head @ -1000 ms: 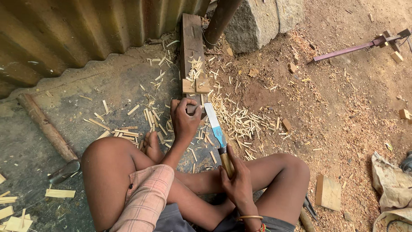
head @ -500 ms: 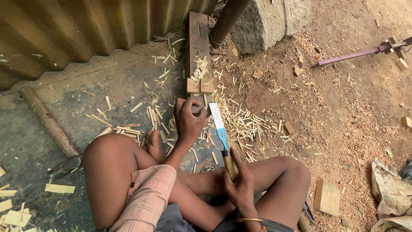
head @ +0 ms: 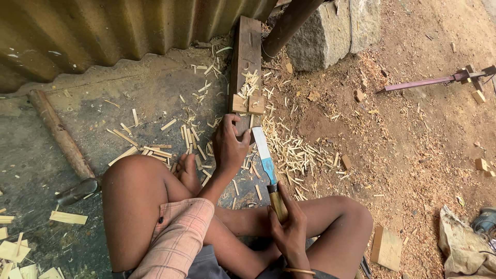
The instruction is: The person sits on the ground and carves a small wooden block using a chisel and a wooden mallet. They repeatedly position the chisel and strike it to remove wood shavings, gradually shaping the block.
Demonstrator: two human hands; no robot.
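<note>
Down on the ground, the left hand (head: 229, 144) has its fingers curled shut around a small wooden piece (head: 243, 127), pressing it against the near end of a dark plank (head: 246, 49) that runs away toward the corrugated wall. Behind it, the right hand (head: 289, 227) is wrapped tight on the wooden handle of a knife (head: 268, 168). Its long axis runs nearly straight away from the person, the blade tip pointing up toward the plank, just right of the left hand. Pale shavings (head: 294, 150) litter the dirt beside them.
</note>
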